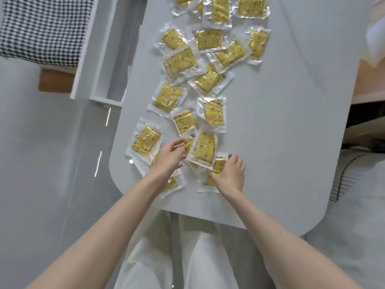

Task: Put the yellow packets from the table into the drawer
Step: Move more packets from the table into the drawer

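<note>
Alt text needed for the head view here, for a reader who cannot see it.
Seen from above, a person's left hand and right hand reach onto yellow packets at the near end of a white table. Many more packets lie scattered toward the far end, and an open white drawer sits at the table's left.

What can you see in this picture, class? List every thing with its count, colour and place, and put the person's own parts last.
packets: about twenty, yellow in clear wrap, scattered along the table from the near end to the far end, some overlapping
table: one, pale grey, centre
drawer: one, white, open, left of the table
cloth: one, black and white check, top left
trousers: white, below the near table edge
left hand: one, fingers spread over the nearest packets
right hand: one, resting on a packet at the near end
</note>
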`<state>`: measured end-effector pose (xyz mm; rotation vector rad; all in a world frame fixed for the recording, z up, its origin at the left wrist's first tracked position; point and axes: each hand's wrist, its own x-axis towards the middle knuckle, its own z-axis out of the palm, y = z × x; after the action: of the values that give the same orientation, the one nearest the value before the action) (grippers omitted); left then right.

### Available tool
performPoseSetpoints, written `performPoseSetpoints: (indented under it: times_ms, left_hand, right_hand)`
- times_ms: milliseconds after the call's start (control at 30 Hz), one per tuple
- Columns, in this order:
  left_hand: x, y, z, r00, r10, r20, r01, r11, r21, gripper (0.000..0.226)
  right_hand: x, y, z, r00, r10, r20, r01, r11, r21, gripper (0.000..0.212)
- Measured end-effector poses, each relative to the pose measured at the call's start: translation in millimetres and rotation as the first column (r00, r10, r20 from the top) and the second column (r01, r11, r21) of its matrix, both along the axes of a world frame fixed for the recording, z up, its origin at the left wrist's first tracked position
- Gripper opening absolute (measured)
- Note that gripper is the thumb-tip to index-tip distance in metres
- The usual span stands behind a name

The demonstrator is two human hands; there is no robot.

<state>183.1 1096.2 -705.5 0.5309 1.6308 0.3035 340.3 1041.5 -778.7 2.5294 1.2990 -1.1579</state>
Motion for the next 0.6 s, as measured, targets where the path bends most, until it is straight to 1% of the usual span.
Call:
performPoseSetpoints:
  times_ms: [100,167,233,300,333,367,433,467,500,533,567,600]
  left_hand:
    - [11,3,-31,0.995,-0.052,-0.084,0.060,0.994,0.089,0.039]
    - [20,1,-53,0.973,-0.124,-0.194,0.154,0.977,0.148,0.044]
    - [31,-1,-71,0.904,-0.262,-0.338,0.322,0.937,0.133,0.056]
    - [43,-5,-82,0.796,-0.372,-0.477,0.467,0.879,0.093,0.068]
    - [47,-7,-85,0.748,-0.388,-0.539,0.508,0.857,0.089,0.070]
    - [51,-10,-88,0.718,-0.377,-0.585,0.521,0.849,0.092,0.069]
    - [55,-14,-94,0.704,-0.348,-0.619,0.502,0.860,0.088,0.063]
    - [55,-15,-97,0.703,-0.350,-0.619,0.498,0.864,0.078,0.058]
    - [54,-16,-99,0.705,-0.358,-0.612,0.503,0.861,0.075,0.051]
    - [53,-16,-99,0.717,-0.356,-0.599,0.504,0.859,0.093,0.043]
    - [50,-16,-99,0.743,-0.344,-0.574,0.495,0.860,0.125,0.036]
    - [47,-16,-97,0.783,-0.324,-0.531,0.470,0.867,0.164,0.030]
  right_hand:
    - [3,1,-16,0.991,-0.075,-0.107,0.081,0.995,0.051,0.057]
    - [8,-6,-21,0.983,-0.092,-0.158,0.101,0.994,0.052,0.044]
    - [14,-14,-23,0.943,-0.215,-0.254,0.228,0.974,0.020,0.028]
    - [20,-22,-19,0.879,-0.359,-0.314,0.373,0.928,-0.015,0.016]
    - [25,-25,-15,0.850,-0.420,-0.317,0.441,0.897,-0.006,0.012]
    - [30,-28,-10,0.822,-0.473,-0.316,0.505,0.863,0.022,0.010]
    - [40,-29,4,0.755,-0.549,-0.358,0.615,0.782,0.099,0.008]
    - [44,-28,12,0.699,-0.580,-0.419,0.673,0.731,0.112,0.007]
    - [48,-26,20,0.630,-0.604,-0.489,0.726,0.681,0.093,0.008]
    - [51,-25,26,0.572,-0.608,-0.550,0.756,0.651,0.065,0.008]
    - [53,-22,31,0.529,-0.608,-0.592,0.766,0.643,0.024,0.007]
    - [53,-19,33,0.507,-0.593,-0.625,0.749,0.663,-0.021,0.007]
